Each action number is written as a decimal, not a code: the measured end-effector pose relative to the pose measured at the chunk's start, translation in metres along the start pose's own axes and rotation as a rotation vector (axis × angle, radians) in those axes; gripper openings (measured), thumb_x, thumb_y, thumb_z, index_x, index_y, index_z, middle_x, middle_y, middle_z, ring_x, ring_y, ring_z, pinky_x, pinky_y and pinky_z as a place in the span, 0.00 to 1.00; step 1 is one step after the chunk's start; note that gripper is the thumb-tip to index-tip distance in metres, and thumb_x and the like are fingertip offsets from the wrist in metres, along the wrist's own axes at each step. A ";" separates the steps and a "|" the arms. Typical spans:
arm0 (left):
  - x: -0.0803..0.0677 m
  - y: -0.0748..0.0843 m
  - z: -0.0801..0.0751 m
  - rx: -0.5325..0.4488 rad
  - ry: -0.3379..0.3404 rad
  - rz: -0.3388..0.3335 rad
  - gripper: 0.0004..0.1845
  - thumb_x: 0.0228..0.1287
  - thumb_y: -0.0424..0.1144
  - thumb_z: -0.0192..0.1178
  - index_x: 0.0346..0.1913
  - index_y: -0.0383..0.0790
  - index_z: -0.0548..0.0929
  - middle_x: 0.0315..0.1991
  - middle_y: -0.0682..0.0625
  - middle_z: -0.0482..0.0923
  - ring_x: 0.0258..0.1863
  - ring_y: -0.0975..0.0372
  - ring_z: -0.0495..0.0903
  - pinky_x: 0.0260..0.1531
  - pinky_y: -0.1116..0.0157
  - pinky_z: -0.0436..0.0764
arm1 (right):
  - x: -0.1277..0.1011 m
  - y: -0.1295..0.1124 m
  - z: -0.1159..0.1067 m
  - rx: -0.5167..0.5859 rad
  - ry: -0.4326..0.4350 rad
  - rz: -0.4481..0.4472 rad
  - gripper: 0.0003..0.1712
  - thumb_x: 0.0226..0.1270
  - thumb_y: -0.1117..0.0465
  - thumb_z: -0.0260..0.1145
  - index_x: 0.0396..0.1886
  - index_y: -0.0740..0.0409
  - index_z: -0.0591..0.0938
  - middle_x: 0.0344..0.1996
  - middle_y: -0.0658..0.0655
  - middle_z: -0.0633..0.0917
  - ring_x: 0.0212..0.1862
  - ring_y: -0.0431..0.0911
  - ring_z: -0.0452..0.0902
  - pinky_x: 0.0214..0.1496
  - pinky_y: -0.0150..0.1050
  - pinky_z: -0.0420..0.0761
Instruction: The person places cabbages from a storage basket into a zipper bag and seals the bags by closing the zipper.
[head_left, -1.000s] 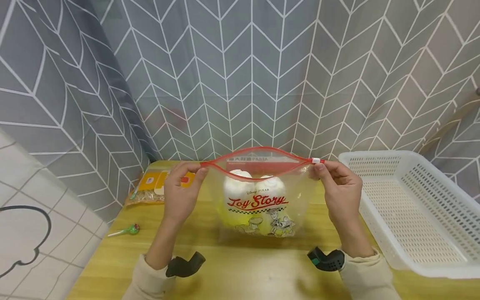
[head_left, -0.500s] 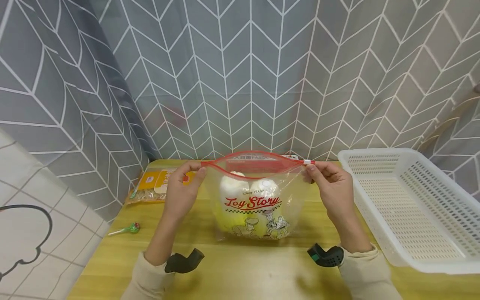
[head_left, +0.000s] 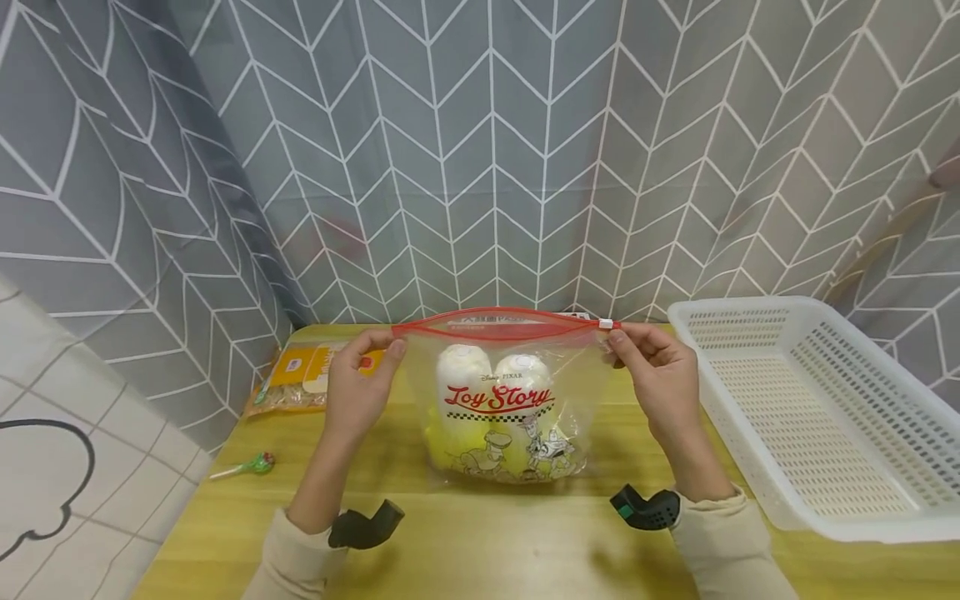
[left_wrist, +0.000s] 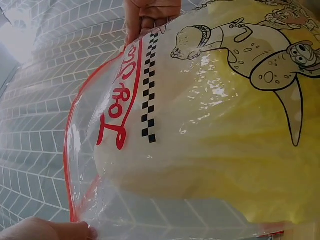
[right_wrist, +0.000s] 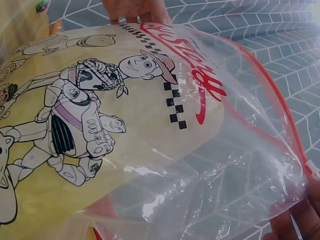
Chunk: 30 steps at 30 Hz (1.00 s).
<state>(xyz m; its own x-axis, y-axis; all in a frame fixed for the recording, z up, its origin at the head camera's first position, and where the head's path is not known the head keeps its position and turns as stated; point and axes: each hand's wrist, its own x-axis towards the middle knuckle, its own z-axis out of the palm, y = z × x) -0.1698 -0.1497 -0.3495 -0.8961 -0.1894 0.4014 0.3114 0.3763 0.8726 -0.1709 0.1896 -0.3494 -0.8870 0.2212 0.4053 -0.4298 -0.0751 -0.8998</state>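
Observation:
A clear zip bag (head_left: 510, 425) with red Toy Story lettering hangs between my hands in the head view, its red-edged mouth parted slightly. Inside it stand two rounded white items (head_left: 463, 367), yellowish lower down; their kind is blurred by the plastic. My left hand (head_left: 360, 375) pinches the left end of the red zip strip between thumb and fingers. At the right end, my right hand (head_left: 662, 375) pinches the corner beside the white slider (head_left: 606, 323). The wrist views show the bag's printed cartoon figures (right_wrist: 85, 110) close up.
A white perforated plastic basket (head_left: 765, 467) stands on the right of the wooden table (head_left: 480, 550). At the back left lies an orange food packet (head_left: 300, 375), with a green-wrapped lollipop (head_left: 258, 463) nearer me. A patterned grey curtain (head_left: 480, 150) hangs behind the table.
The bag's mouth has narrowed from a wide gap to a slim one. My right hand has moved a little left, and both hands keep their grip on the corners.

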 end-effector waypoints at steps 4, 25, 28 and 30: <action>-0.003 -0.002 0.001 0.005 0.006 -0.015 0.09 0.72 0.37 0.62 0.46 0.33 0.84 0.47 0.36 0.84 0.50 0.61 0.75 0.56 0.57 0.68 | -0.002 0.001 0.000 0.008 0.007 0.010 0.04 0.70 0.68 0.67 0.40 0.66 0.85 0.22 0.48 0.87 0.27 0.39 0.81 0.36 0.29 0.82; 0.006 0.019 0.015 -0.019 0.078 0.246 0.18 0.67 0.39 0.67 0.58 0.41 0.84 0.58 0.45 0.82 0.65 0.56 0.73 0.72 0.46 0.60 | -0.003 0.002 0.002 -0.003 -0.055 -0.027 0.04 0.69 0.70 0.67 0.41 0.67 0.85 0.26 0.46 0.89 0.29 0.38 0.82 0.38 0.29 0.83; 0.010 0.032 0.026 0.018 0.062 0.331 0.16 0.65 0.40 0.69 0.55 0.43 0.85 0.57 0.47 0.82 0.65 0.55 0.72 0.69 0.45 0.58 | -0.002 0.002 0.000 -0.065 -0.097 -0.001 0.07 0.69 0.68 0.68 0.42 0.70 0.85 0.28 0.43 0.89 0.31 0.37 0.82 0.39 0.29 0.83; 0.012 0.042 0.034 0.058 0.036 0.380 0.15 0.64 0.42 0.69 0.53 0.45 0.86 0.58 0.49 0.82 0.65 0.56 0.71 0.67 0.44 0.56 | -0.002 0.001 -0.003 -0.111 -0.138 0.013 0.10 0.70 0.66 0.68 0.42 0.71 0.85 0.29 0.42 0.90 0.33 0.37 0.82 0.40 0.29 0.83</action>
<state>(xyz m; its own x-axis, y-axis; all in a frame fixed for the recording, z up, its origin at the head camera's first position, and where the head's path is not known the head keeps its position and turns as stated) -0.1785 -0.1051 -0.3180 -0.7079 -0.0581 0.7039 0.5999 0.4765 0.6427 -0.1693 0.1918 -0.3519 -0.9104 0.0850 0.4049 -0.4036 0.0326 -0.9144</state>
